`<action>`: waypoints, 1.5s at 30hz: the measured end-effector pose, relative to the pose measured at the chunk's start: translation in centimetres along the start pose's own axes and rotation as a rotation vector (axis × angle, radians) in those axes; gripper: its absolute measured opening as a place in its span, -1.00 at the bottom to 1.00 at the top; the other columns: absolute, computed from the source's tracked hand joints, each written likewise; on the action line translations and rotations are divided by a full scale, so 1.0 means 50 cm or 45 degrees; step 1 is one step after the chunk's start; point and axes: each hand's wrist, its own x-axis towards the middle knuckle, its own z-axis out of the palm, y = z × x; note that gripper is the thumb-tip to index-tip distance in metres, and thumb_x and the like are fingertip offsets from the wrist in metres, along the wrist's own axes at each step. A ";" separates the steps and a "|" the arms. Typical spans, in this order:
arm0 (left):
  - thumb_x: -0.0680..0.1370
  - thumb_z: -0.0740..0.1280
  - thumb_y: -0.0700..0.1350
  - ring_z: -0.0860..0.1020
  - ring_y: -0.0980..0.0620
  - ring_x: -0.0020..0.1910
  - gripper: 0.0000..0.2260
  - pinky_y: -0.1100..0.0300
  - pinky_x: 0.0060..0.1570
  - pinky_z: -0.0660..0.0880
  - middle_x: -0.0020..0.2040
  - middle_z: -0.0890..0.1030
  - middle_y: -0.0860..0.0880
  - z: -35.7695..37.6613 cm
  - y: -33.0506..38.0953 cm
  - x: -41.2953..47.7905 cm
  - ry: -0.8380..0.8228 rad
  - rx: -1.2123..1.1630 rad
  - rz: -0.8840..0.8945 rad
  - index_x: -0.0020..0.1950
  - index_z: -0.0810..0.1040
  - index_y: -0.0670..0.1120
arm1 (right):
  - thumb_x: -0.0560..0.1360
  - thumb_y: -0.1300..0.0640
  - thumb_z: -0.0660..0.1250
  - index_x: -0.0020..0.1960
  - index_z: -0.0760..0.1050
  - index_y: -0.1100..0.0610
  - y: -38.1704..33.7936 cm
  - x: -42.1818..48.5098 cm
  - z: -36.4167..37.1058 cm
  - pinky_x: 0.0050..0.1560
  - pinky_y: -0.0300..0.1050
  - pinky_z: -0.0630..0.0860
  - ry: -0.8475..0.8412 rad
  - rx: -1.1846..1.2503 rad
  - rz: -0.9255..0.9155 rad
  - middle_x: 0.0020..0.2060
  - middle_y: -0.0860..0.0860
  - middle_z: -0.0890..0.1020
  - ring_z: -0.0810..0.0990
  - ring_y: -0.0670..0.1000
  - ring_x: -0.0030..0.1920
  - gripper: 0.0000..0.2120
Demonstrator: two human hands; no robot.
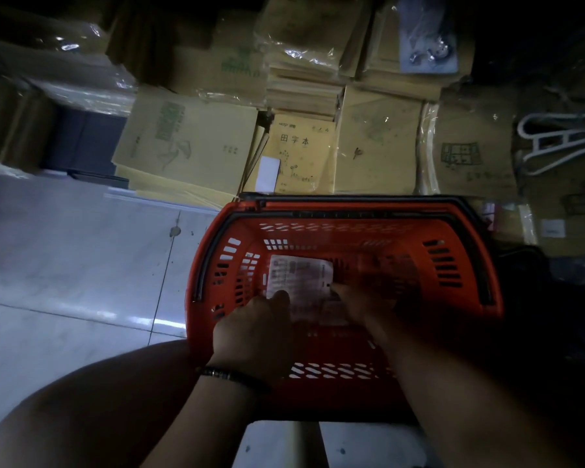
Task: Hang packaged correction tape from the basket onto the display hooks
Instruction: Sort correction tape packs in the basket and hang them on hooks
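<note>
A red plastic basket (453, 231) with black handles stands on the floor in front of me. Inside it lies a white printed correction tape package (299, 273), back side up. My left hand (254, 329) reaches into the basket and its thumb lies on the package's lower left part, holding it. My right hand (355, 300) is blurred by motion; its fingers touch the package's right edge near the hang hole. No display hooks are in view.
Stacks of plastic-wrapped brown exercise books (190, 146) lie on the floor beyond the basket. White hangers (554, 143) lie at the far right. Pale floor tiles (75, 258) stretch to the left. My knees are at the bottom.
</note>
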 end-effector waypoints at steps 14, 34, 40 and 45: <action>0.72 0.20 0.19 0.61 -0.28 0.29 -0.54 -0.20 0.33 0.55 0.33 0.63 -0.23 -0.044 -0.050 -0.045 0.103 -0.570 -0.083 0.49 0.45 -0.08 | 0.54 0.24 0.45 0.37 0.58 0.04 -0.060 -0.274 -0.249 0.17 -0.40 0.37 0.347 0.499 -0.248 0.26 -0.08 0.65 0.58 -0.12 0.28 -0.59; 0.42 0.59 0.16 0.57 -0.32 0.32 -0.21 -0.17 0.36 0.53 0.46 0.51 -0.36 -0.211 0.088 -0.476 -0.333 -2.102 0.595 0.45 0.53 -0.35 | 0.43 0.38 0.49 0.18 0.72 -0.04 -0.211 -0.779 -0.607 0.34 -0.18 0.48 1.126 0.469 -1.079 0.25 -0.24 0.65 0.57 -0.19 0.33 -0.56; 0.55 0.37 -0.31 0.68 -0.18 -0.14 -0.65 -0.06 0.00 0.67 0.04 0.66 -0.35 -0.252 0.163 -0.559 0.015 -1.997 0.808 0.33 0.59 -0.34 | 0.50 -0.01 0.54 0.44 0.48 -0.24 -0.204 -0.844 -0.710 0.44 0.11 0.38 1.228 -0.116 -1.040 0.51 -0.20 0.44 0.33 -0.09 0.55 -0.44; 0.63 0.33 -0.35 0.58 -0.08 -0.23 -0.78 0.15 -0.35 0.57 0.00 0.59 -0.29 -0.315 0.213 -0.625 0.379 -1.957 0.901 0.28 0.55 -0.29 | 0.44 -0.20 0.40 0.67 0.01 -0.21 -0.249 -0.990 -0.800 0.54 -0.03 -0.11 0.894 -0.486 -0.785 0.64 -0.23 -0.29 -0.28 -0.16 0.61 -0.08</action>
